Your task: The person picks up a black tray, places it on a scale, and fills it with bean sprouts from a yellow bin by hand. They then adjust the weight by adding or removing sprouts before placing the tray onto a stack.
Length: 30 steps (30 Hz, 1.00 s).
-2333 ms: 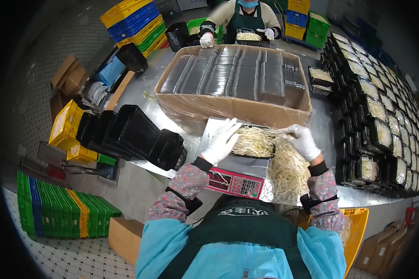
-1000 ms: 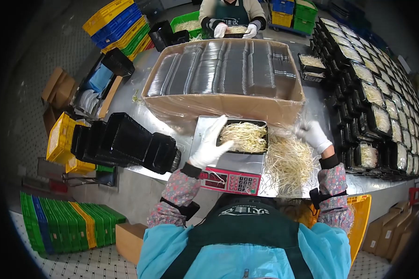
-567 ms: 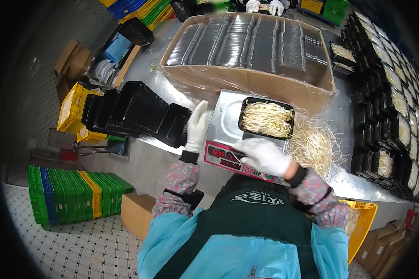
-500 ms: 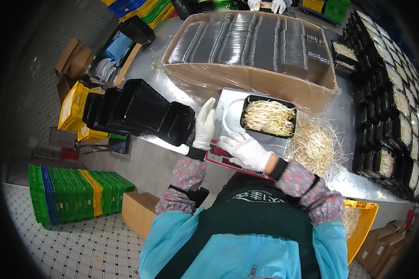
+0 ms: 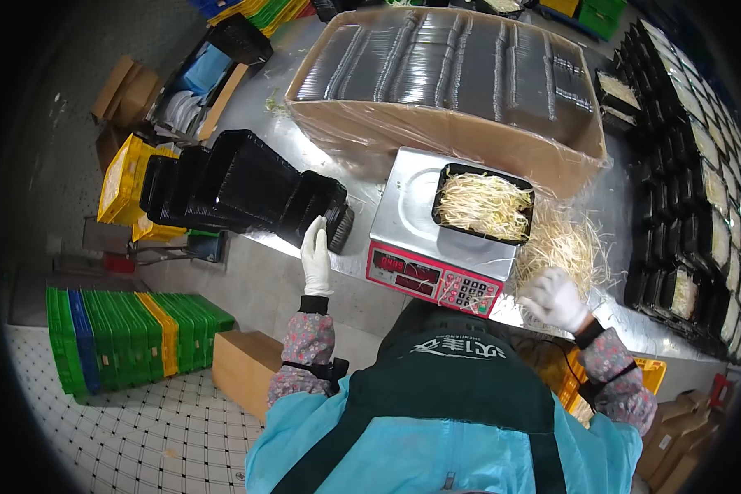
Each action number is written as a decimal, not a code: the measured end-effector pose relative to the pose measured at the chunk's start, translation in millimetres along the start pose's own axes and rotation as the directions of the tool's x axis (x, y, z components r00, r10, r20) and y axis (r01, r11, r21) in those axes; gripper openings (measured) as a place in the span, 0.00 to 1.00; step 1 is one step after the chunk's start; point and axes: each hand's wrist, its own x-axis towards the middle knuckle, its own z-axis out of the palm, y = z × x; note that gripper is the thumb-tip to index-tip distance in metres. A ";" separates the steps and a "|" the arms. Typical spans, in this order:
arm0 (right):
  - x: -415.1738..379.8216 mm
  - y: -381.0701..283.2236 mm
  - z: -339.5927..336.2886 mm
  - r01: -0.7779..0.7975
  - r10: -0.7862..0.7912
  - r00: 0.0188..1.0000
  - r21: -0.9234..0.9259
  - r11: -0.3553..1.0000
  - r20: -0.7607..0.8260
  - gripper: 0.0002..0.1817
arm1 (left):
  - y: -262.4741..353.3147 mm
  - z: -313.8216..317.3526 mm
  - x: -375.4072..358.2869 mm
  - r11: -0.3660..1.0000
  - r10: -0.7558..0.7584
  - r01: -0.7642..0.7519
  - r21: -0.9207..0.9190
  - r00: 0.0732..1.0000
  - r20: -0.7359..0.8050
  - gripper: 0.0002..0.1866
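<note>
A black tray of bean sprouts [image 5: 484, 203] rests on the right part of the metal plate of a red-fronted scale [image 5: 403, 198]. My left hand [image 5: 315, 259], in a white glove, is beside the near end of the stacked black trays [image 5: 251, 181], fingers stretched out and nothing in it. At the near edge of the loose sprout pile [image 5: 564, 243], right of the scale, is my gloved right hand [image 5: 554, 300]. Its fingers are curled down, and whether they hold any sprouts is hidden.
Behind the scale stands a large carton [image 5: 445, 132] packed with clear plastic lids. Filled trays [image 5: 712, 181] are stacked high at the right. Green crates [image 5: 132, 342] stand on the floor at left, near a cardboard box [image 5: 247, 366]. A yellow crate [image 5: 650, 375] is at lower right.
My right hand has moved right, from the scale's front to the loose sprouts. My left hand has moved left and down, away from the scale. The scale's front panel is now uncovered.
</note>
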 end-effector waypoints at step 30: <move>12.3 17.3 -29.2 -0.460 0.431 0.873 -0.092 0.883 -0.229 0.18 | 93.8 139.5 4.3 0.824 0.336 -0.536 0.181 0.722 0.605 0.37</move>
